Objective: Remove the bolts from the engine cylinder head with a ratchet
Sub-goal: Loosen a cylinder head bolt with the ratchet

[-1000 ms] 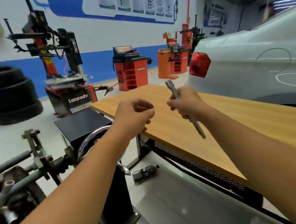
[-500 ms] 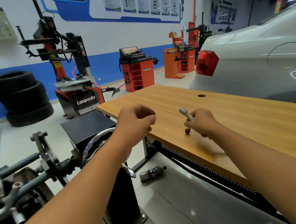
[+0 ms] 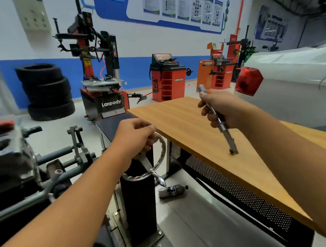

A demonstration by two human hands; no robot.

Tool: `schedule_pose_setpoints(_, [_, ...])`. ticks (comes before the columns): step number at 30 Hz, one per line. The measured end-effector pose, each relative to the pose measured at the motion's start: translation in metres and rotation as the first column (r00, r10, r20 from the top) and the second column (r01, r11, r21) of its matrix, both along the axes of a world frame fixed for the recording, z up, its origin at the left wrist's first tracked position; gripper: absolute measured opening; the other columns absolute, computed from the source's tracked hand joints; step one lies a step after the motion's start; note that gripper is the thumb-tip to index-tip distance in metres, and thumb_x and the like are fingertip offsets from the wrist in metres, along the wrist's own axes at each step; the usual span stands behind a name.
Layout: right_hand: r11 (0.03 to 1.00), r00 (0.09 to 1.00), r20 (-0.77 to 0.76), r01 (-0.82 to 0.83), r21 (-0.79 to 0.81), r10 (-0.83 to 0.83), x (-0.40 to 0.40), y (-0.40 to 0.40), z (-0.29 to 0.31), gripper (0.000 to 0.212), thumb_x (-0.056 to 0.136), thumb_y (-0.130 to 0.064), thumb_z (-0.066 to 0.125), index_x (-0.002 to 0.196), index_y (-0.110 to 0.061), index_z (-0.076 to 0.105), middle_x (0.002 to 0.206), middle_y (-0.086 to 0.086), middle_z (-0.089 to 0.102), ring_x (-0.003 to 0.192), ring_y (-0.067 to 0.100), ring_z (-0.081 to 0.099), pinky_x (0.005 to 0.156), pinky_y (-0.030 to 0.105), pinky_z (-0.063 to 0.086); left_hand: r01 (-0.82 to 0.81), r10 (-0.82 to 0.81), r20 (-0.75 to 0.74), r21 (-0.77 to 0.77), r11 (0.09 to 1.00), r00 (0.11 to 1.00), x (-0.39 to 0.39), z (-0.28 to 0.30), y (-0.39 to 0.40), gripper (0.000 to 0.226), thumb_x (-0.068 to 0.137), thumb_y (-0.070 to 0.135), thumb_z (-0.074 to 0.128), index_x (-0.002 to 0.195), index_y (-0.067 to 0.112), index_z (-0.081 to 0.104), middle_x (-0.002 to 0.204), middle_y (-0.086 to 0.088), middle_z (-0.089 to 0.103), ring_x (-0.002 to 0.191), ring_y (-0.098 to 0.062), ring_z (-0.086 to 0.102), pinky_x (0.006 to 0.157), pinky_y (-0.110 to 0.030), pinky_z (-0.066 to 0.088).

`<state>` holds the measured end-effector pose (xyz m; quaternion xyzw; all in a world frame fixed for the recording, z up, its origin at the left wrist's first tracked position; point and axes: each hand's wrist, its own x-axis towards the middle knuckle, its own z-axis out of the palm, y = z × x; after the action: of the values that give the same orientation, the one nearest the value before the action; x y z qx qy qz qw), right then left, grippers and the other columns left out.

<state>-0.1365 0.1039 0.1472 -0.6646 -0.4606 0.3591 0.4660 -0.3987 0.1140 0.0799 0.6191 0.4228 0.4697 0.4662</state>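
Our right hand (image 3: 222,112) clamped on the ratchet (image 3: 218,120) above the worktop (image 3: 187,122), our left hand (image 3: 134,134) at nine o'clock, fingers curled, touching the handwheel (image 3: 160,161), grip unclear

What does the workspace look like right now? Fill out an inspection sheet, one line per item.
Surface: wooden table, bare where visible.
Job's things: ratchet with a long extension, tip down just above the table; engine on a stand at far left, blurred, bolts not made out.
Clutter: bottle lying on the floor under the table edge.
Hands: right hand grips the ratchet; left hand holds the stand's chrome handwheel.
Cables: red hose by the tyre machine.
Surroundings: stacked tyres, red wheel balancer, white car, wall posters.
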Motion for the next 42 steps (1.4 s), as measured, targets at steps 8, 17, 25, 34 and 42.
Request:
schedule_pose_setpoints(8, [0.837, 0.794, -0.373, -0.286, 0.467, 0.480, -0.255, 0.022, -0.002, 0.028, 0.107, -0.028, 0.057, 0.089, -0.007, 0.061, 0.066, 0.006, 0.059, 0.051, 0.014, 0.051, 0.053, 0.026, 0.045, -0.020, 0.016, 0.096, 0.043, 0.999, 0.995, -0.098, 0.009, -0.021, 0.031, 0.113, 0.039, 0.037, 0.118, 0.019, 0.060, 0.083, -0.010, 0.069, 0.066, -0.022, 0.067, 0.055, -0.032, 0.057])
schedule_pose_setpoints(17, [0.620, 0.784, 0.329, -0.619, 0.482, 0.527, -0.420, 0.042, 0.011, 0.033, 0.102, -0.050, 0.058, 0.092, -0.024, 0.075, 0.083, 0.001, 0.074, 0.071, 0.006, 0.064, 0.063, 0.027, 0.052, -0.523, 0.491, 0.183, 0.242, 0.817, 0.852, -0.275, 0.015, -0.023, 0.042, 0.103, 0.060, 0.045, 0.087, 0.022, 0.055, 0.053, 0.013, 0.045, 0.043, -0.006, 0.038, 0.046, -0.028, 0.031])
schedule_pose_setpoints(25, [0.581, 0.383, 0.830, -0.809, 0.090, 0.405, -0.461, 0.094, -0.003, 0.030, 0.097, -0.041, 0.069, 0.123, -0.026, 0.072, 0.107, -0.011, 0.064, 0.102, 0.016, 0.063, 0.084, 0.033, 0.050, -0.490, 0.389, 0.380, 0.218, 0.844, 0.839, -0.357, 0.030, -0.017, 0.035, 0.111, 0.046, 0.037, 0.090, 0.020, 0.048, 0.062, 0.004, 0.043, 0.041, -0.010, 0.033, 0.037, -0.022, 0.032])
schedule_pose_setpoints(34, [0.623, -0.021, 0.971, -0.764, -0.169, 0.238, -0.493, 0.118, 0.000, 0.047, 0.099, -0.065, 0.046, 0.096, -0.021, 0.062, 0.092, 0.000, 0.061, 0.084, 0.023, 0.060, 0.070, 0.039, 0.044, -0.440, 0.336, 0.332, 0.316, 0.841, 0.881, -0.347, 0.037, 0.007, 0.029, 0.098, 0.057, 0.047, 0.082, 0.037, 0.060, 0.064, 0.007, 0.051, 0.056, -0.013, 0.048, 0.058, -0.034, 0.045])
schedule_pose_setpoints(42, [0.591, -0.002, 0.995, -0.804, -0.058, 0.095, -0.441, 0.115, 0.028, 0.048, 0.111, -0.048, 0.037, 0.069, -0.025, 0.044, 0.078, 0.006, 0.058, 0.072, 0.025, 0.061, 0.063, 0.039, 0.051, -0.399, 0.305, 0.345, 0.246, 0.883, 0.888, -0.356, 0.022, 0.012, 0.027, 0.080, 0.068, 0.060, 0.083, 0.042, 0.065, 0.073, 0.006, 0.058, 0.066, -0.013, 0.056, 0.066, -0.030, 0.054])
